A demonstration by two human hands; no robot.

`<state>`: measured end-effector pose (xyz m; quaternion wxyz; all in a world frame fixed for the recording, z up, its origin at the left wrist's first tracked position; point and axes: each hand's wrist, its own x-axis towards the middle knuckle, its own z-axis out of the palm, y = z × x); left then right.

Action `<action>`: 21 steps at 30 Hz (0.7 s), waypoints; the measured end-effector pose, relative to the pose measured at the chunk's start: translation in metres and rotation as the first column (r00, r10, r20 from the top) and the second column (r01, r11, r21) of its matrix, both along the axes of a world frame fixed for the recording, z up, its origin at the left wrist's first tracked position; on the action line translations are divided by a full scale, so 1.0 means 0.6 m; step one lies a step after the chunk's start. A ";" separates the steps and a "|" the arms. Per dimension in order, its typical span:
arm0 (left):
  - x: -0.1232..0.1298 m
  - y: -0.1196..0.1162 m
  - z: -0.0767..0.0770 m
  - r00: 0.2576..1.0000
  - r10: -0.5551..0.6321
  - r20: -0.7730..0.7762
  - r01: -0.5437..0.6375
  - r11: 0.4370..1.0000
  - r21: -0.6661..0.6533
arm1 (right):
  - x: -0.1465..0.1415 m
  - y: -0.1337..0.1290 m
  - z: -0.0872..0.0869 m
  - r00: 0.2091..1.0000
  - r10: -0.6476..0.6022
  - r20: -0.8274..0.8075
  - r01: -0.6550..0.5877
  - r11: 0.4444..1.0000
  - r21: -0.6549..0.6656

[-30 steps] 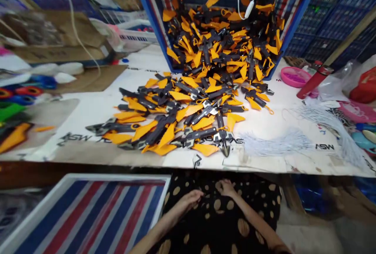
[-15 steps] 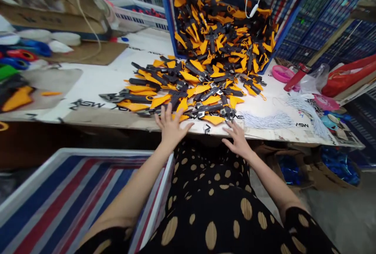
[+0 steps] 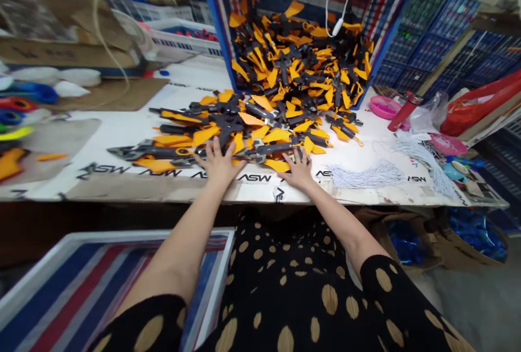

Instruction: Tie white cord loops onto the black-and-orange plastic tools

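Observation:
A loose pile of black-and-orange plastic pieces [image 3: 228, 124] is spread over the white-covered table, in front of a blue-edged crate. My left hand [image 3: 220, 164] lies with spread fingers against the pile's near edge, its fingertips on some black and orange parts. To its right, my right hand [image 3: 300, 171] also has its fingers apart, the tips touching pieces at the near right of the pile. Neither hand grips anything. One long, pointed grey-black piece [image 3: 130, 151] sticks out at the pile's left end.
The blue-edged crate [image 3: 215, 20], lined with striped fabric, holds many similar pieces. A bundle of pale strings [image 3: 366, 174], a pink bowl [image 3: 385, 107] and a red cylinder [image 3: 405, 111] lie to the right. A white-rimmed striped bin [image 3: 134, 236] stands below the table at left.
Both hands have moved forward over the table edge, and the near pieces now sit farther back, baring more printed lettering along the front. The camera view has shifted slightly.

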<state>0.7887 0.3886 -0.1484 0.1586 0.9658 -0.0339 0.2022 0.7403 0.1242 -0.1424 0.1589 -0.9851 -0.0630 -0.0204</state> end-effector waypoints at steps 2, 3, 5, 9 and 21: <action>0.010 0.003 0.002 1.000 -0.006 -0.007 0.006 1.000 -0.003 | 0.011 -0.002 0.006 1.000 0.020 -0.014 -0.020 0.999 0.030; 0.011 0.004 0.003 1.000 -0.012 -0.008 0.012 1.000 -0.011 | 0.012 -0.008 0.008 0.999 0.041 -0.018 -0.040 0.998 0.051; 0.009 0.007 0.002 1.000 -0.021 0.010 0.021 0.999 -0.033 | 0.004 -0.029 0.009 0.993 0.118 -0.006 -0.117 0.988 0.101; -0.011 0.000 -0.003 0.992 -0.081 0.093 0.085 0.995 -0.048 | -0.033 -0.073 -0.010 0.980 0.167 0.105 -0.185 0.965 0.189; -0.031 -0.074 -0.009 0.838 -0.538 -0.092 0.532 0.842 -0.086 | -0.058 -0.137 0.039 0.970 -0.033 0.241 -0.038 0.958 0.285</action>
